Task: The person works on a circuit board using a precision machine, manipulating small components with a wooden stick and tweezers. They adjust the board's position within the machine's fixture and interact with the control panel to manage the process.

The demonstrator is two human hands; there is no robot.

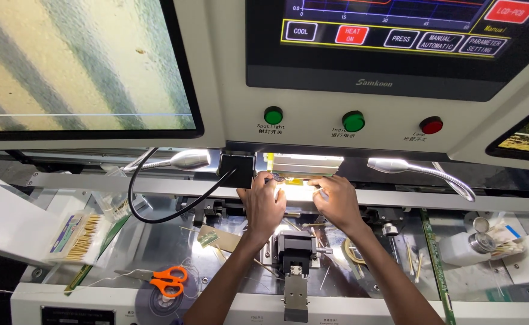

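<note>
Reaching under the machine's lit head, the left hand (pixel 263 201) and right hand (pixel 335 198) rest fingertips on a thin yellowish strip (pixel 293 182) lying on the bright stage between two gooseneck lamps (pixel 183 160). Both grips look pinched lightly on the strip's edges, though glare hides the fingertips. This seems the aligning step; any further nudge calls for tiny, steady shifts. Orange scissors (pixel 169 280) lie on the bench (pixel 168 241), well apart, and a box of swabs (pixel 78 236) sits further left.
</note>
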